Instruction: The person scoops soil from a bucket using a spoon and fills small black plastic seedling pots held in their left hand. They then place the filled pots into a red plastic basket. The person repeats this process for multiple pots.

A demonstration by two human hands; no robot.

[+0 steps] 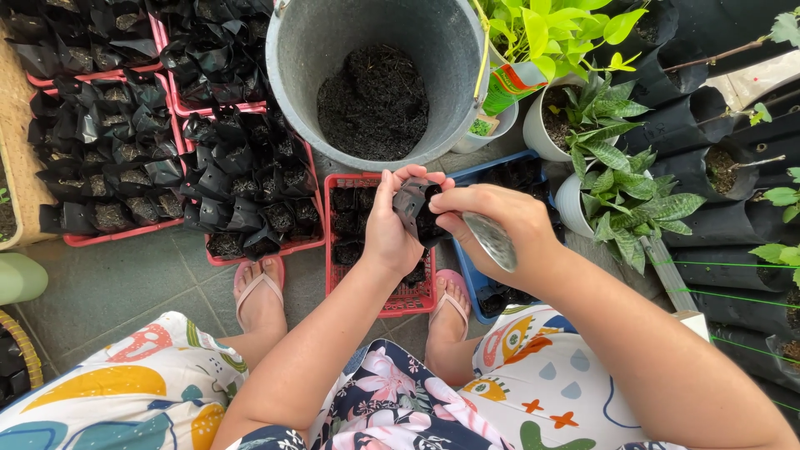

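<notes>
My left hand [389, 227] grips a small black plastic seedling bag [417, 208] from the left side, holding it upright above a red crate [337, 179]. My right hand [498, 221] touches the bag's right edge with its fingertips and also holds a shiny metal scoop [492, 240] that points down and right. Just beyond my hands stands a large grey bucket [300, 50] with dark soil [373, 102] in its bottom.
Red trays [125, 235] packed with several soil-filled black bags cover the left. A blue crate [479, 287] sits right of the red one. White pots with green plants [612, 150] and black planter tubes [708, 117] line the right. My sandalled feet [260, 293] rest on grey tiles.
</notes>
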